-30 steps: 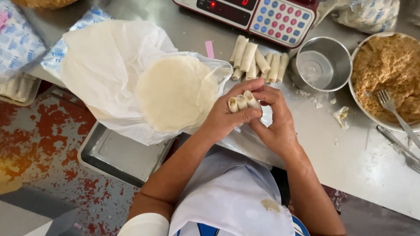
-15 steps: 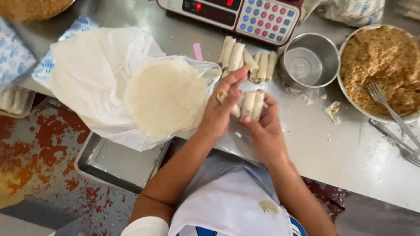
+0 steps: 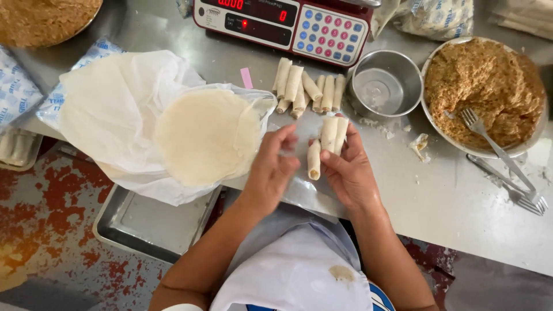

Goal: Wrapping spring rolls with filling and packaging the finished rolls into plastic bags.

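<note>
Three finished rolls sit at my right hand (image 3: 350,173): one short roll (image 3: 314,159) pinched between thumb and fingertips, its long axis running almost straight away from me, and two rolls (image 3: 334,133) lying side by side across the tips of the same hand, pointing the same way and touching each other. My left hand (image 3: 271,170) is just beside them on the left, fingers curled loosely and, as far as I can tell, holding nothing; its fingertips nearly meet the pinched roll. So the right hand has the grip, and the left is the free one, a little nearer the wrappers. Left of that hand lies the round stack of wrappers (image 3: 207,135) on its white plastic sheet (image 3: 109,109). Straight beyond my fingers, well within reach, the row of done rolls (image 3: 305,89) lies with the same away-pointing axis, beside the small steel cup (image 3: 386,83). Farther right stands the bowl of filling (image 3: 487,92) with a fork (image 3: 489,144) in it.
</note>
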